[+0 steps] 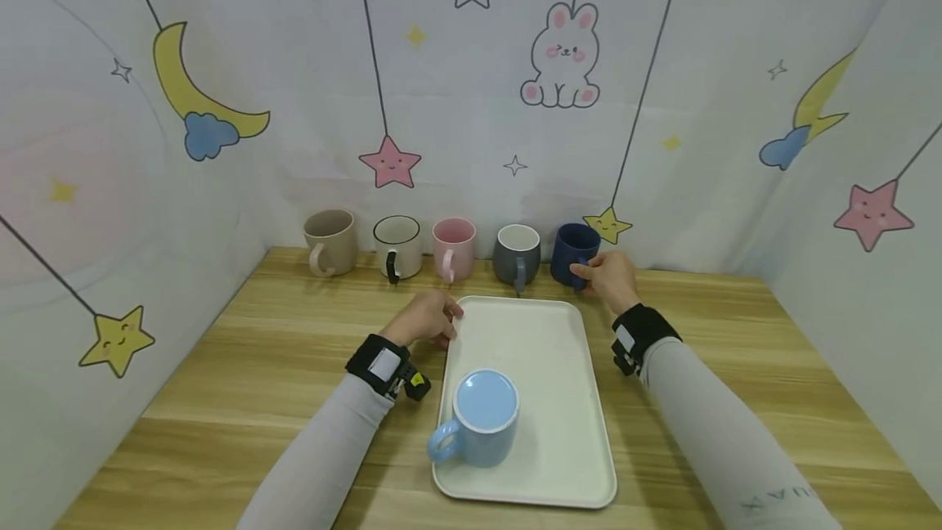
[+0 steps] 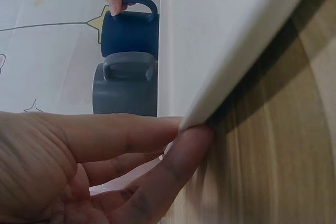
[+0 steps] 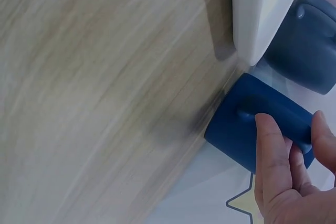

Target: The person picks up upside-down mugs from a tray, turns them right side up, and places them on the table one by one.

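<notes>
My left hand (image 1: pixel 425 319) pinches the left edge of a white rectangular tray (image 1: pixel 548 375) between thumb and fingers, near its far left corner. On the tray's near left part stands a light blue mug (image 1: pixel 487 436), its handle pointing left. My right hand (image 1: pixel 612 278) holds the handle of a navy blue mug (image 1: pixel 570 245), which stands at the right end of a row along the back wall. The right wrist view shows fingers at the handle of this navy mug (image 3: pixel 231 135). Left of it in the row is a dark grey mug (image 1: pixel 508 258).
Further left in the row stand a pink mug (image 1: pixel 459 250), a white mug (image 1: pixel 403 240) with a black rim and handle, and a beige mug (image 1: pixel 338 245). A cartoon-printed cloth (image 1: pixel 471 88) hangs behind the wooden table (image 1: pixel 294 366) and along its sides.
</notes>
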The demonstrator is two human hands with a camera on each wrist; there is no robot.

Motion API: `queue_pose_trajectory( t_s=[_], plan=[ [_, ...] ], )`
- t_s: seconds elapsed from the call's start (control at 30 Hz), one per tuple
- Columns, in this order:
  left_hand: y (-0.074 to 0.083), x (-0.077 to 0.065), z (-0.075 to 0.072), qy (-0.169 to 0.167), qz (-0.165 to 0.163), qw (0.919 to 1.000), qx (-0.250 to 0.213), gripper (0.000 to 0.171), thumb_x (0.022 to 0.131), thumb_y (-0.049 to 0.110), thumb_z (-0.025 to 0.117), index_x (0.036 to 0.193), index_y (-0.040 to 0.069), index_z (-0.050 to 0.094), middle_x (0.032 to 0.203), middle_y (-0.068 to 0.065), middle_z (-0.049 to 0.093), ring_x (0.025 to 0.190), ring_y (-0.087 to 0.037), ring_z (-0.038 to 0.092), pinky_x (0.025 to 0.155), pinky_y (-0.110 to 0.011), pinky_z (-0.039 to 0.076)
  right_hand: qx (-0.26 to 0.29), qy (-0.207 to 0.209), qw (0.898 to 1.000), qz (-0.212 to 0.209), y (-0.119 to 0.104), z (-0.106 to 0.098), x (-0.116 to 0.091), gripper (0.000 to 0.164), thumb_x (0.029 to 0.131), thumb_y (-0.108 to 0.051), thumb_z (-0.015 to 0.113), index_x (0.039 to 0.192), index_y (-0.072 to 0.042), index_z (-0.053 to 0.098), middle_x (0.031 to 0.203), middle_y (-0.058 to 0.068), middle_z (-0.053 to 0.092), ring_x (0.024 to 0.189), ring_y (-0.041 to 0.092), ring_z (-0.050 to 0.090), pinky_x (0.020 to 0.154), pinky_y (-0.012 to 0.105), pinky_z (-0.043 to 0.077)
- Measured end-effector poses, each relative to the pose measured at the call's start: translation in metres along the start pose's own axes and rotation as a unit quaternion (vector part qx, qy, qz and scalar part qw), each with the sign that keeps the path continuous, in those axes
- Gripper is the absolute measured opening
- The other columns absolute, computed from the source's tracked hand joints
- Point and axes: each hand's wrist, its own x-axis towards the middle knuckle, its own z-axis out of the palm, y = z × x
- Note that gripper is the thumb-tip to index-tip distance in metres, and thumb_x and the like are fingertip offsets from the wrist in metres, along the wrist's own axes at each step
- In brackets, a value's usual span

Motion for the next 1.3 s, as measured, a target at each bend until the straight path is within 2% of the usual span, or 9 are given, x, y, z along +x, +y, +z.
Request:
queue_pose_trajectory(
  t_s=[0.13,0.23,0.33,0.47,0.57,0.73,0.93,1.07,1.3],
  plan=[
    [0.0,0.0,0.0,-0.003,0.001,1.0,0.003,0.034,0.083,-0.008,0.071,0.116,-0.002,0.068,0.099,-0.013,0.062,0.066,-0.017,0.067,0.06,-0.024,0.058,-0.007,0.001,1.0,-0.012,0.0,0.0,-0.003,0.038,0.091,-0.022,0.072,0.11,0.01,0.064,0.109,0.027,0.066,0.087,0.04,0.07,0.079,0.044,0.059],
    [0.001,-0.001,0.0,-0.003,0.001,1.0,0.004,0.034,0.082,-0.008,0.071,0.116,-0.002,0.068,0.099,-0.013,0.062,0.066,-0.017,0.066,0.06,-0.024,0.058,-0.028,0.013,0.999,-0.034,0.001,0.001,-0.004,0.036,0.092,-0.024,0.071,0.105,0.009,0.067,0.101,0.026,0.068,0.083,0.039,0.07,0.066,0.034,0.06],
    [0.002,-0.001,0.0,-0.004,0.002,1.0,0.006,0.034,0.082,-0.008,0.071,0.116,-0.002,0.068,0.099,-0.014,0.062,0.066,-0.017,0.067,0.06,-0.024,0.058,-0.06,0.037,0.995,-0.066,0.001,0.001,-0.007,0.032,0.094,-0.024,0.069,0.1,0.007,0.07,0.092,0.024,0.07,0.077,0.038,0.07,0.056,0.027,0.053],
    [0.002,-0.001,0.0,-0.005,0.005,0.9999,0.011,0.035,0.082,-0.007,0.071,0.116,-0.002,0.068,0.1,-0.014,0.062,0.066,-0.017,0.067,0.06,-0.024,0.057,-0.089,0.078,0.987,-0.109,-0.003,-0.003,-0.014,0.03,0.096,-0.023,0.066,0.1,0.006,0.069,0.092,0.021,0.068,0.08,0.035,0.065,0.063,0.034,0.05],
    [0.002,-0.001,0.0,-0.003,0.007,0.9999,0.015,0.035,0.082,-0.007,0.07,0.116,-0.002,0.068,0.1,-0.013,0.062,0.066,-0.017,0.067,0.059,-0.024,0.057,-0.092,0.082,0.984,-0.125,-0.01,-0.008,-0.02,0.029,0.096,-0.024,0.064,0.104,0.004,0.067,0.097,0.02,0.066,0.085,0.033,0.061,0.072,0.04,0.05],
    [0.002,-0.002,-0.001,-0.003,0.009,0.9997,0.022,0.035,0.082,-0.007,0.07,0.117,-0.002,0.068,0.102,-0.014,0.062,0.066,-0.016,0.067,0.06,-0.024,0.057,-0.113,0.028,0.984,-0.134,-0.022,-0.015,-0.032,0.027,0.097,-0.023,0.064,0.107,0.002,0.067,0.101,0.019,0.067,0.09,0.033,0.061,0.076,0.043,0.052],
    [0.002,-0.002,-0.002,-0.005,0.006,0.9997,0.025,0.034,0.083,-0.005,0.07,0.117,-0.001,0.068,0.104,-0.015,0.063,0.066,-0.016,0.066,0.061,-0.024,0.058,-0.149,-0.064,0.976,-0.147,-0.023,-0.018,-0.043,0.024,0.096,-0.02,0.065,0.104,0.002,0.07,0.097,0.017,0.068,0.071,0.024,0.063,0.061,0.033,0.055],
    [0.001,-0.001,-0.001,-0.007,0.004,0.9997,0.021,0.033,0.083,-0.005,0.071,0.116,-0.001,0.069,0.103,-0.014,0.063,0.067,-0.016,0.066,0.061,-0.025,0.058,-0.134,-0.115,0.977,-0.121,-0.019,-0.017,-0.046,0.023,0.096,-0.017,0.064,0.106,0.003,0.068,0.098,0.019,0.066,0.071,0.023,0.061,0.059,0.032,0.057],
    [0.0,0.0,-0.001,-0.007,0.006,0.9998,0.015,0.034,0.082,-0.006,0.071,0.115,-0.001,0.069,0.102,-0.014,0.063,0.066,-0.016,0.067,0.062,-0.026,0.058,-0.133,-0.169,0.974,-0.064,-0.011,-0.014,-0.05,0.027,0.094,-0.011,0.065,0.116,0.006,0.062,0.097,0.017,0.059,0.076,0.029,0.062,0.061,0.037,0.06]
  ],
)
